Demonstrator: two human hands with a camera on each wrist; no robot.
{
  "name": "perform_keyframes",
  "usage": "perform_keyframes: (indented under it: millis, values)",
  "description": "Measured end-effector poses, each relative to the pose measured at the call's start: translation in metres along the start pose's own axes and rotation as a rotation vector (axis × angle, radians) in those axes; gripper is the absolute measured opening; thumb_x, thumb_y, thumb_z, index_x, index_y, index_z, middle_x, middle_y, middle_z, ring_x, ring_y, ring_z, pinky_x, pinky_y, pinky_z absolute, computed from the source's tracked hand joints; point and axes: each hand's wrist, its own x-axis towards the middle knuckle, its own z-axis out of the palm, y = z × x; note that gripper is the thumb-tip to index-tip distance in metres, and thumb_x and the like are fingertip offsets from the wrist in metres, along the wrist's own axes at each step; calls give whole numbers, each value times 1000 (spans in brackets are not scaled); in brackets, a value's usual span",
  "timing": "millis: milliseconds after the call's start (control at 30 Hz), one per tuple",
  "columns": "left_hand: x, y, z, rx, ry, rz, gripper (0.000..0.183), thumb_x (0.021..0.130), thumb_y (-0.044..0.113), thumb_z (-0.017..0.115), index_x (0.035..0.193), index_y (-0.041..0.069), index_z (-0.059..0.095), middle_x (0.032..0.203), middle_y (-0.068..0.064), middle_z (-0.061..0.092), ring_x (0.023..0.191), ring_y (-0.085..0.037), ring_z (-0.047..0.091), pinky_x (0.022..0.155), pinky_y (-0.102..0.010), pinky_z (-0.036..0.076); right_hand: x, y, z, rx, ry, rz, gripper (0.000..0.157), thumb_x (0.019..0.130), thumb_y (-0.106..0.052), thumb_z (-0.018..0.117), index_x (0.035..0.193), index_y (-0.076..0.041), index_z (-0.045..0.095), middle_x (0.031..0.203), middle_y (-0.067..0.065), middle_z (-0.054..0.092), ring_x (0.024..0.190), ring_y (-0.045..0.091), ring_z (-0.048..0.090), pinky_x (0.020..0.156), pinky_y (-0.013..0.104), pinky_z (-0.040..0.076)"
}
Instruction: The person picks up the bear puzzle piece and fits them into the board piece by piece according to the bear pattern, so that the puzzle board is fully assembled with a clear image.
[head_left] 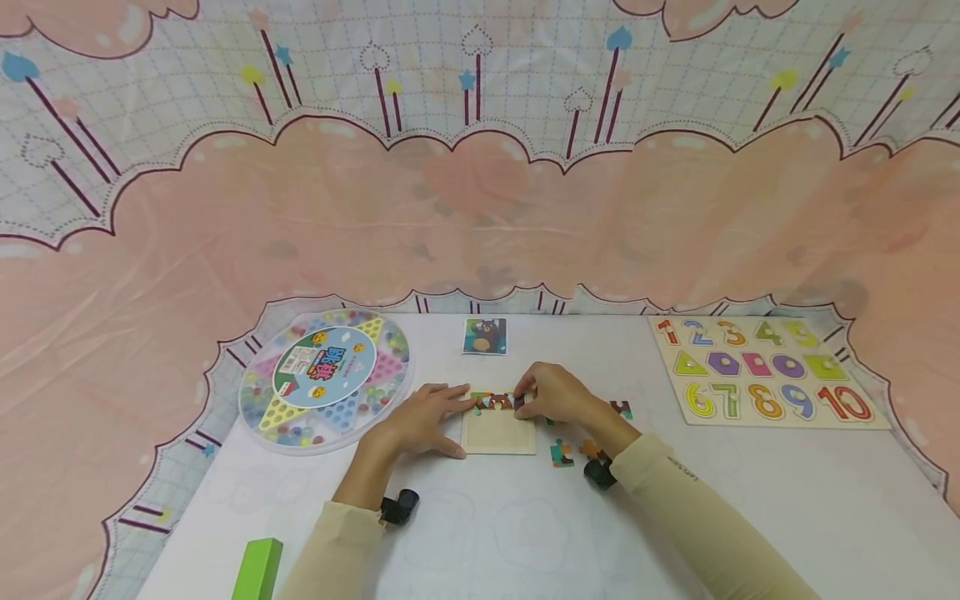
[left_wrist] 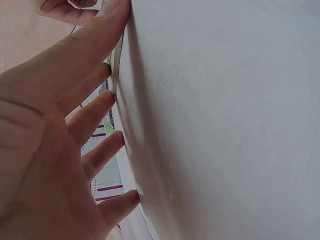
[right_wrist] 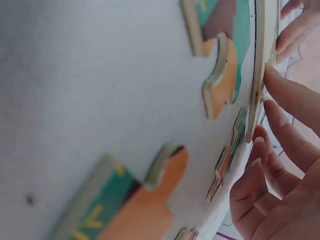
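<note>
Pale wood formed the puzzle tray (head_left: 498,435), which lay between the two hands, its left edge against the thumb and forefinger of the left hand (head_left: 423,421), whose fingers were extended and spread wide. The right hand (head_left: 557,393) was narrowed at the tray's upper right, thumb and fingertips pinching a dark puzzle piece (head_left: 519,402) at the end of the fitted row (head_left: 493,402). Loose pieces (head_left: 561,453) lay on the white table (head_left: 480,533), just right of the tray.

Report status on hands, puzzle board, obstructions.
Left hand touching puzzle board, left side; right hand pinching piece at upper right. Lower part unfilled. Loose pieces right of board.
</note>
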Motion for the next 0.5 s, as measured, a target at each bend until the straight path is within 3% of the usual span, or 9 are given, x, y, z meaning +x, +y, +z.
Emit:
perform_keyframes:
  millis: [200, 367, 500]
  values:
    - [-1, -1, 0, -22, -5, 5, 82, 74, 29, 91, 148, 22, 55, 165, 2, 40, 155, -35, 29, 125, -58, 29, -3, 4, -5, 45, -54, -27, 27, 84, -23, 84, 108, -14, 74, 119, 3, 69, 99, 18, 56, 87, 33, 49]
    - [-1, -2, 0, -14, -3, 7, 82, 73, 29, 91, 147, 22, 56, 165, 1, 40, 155, -36, 29, 124, -59, 30, -6, 13, -14, 75, -136, -106, 32, 86, -27, 82, 116, -17, 74, 130, 4, 67, 121, 24, 57, 109, 48, 48]
    - [-1, -2, 0, -14, -3, 12, 82, 73, 30, 91, 147, 21, 57, 165, 1, 40, 155, -36, 29, 124, -60, 30, -8, 19, -23, 53, -146, -157, 42, 87, -32, 81, 125, -19, 71, 140, 6, 64, 135, 30, 55, 114, 55, 45]
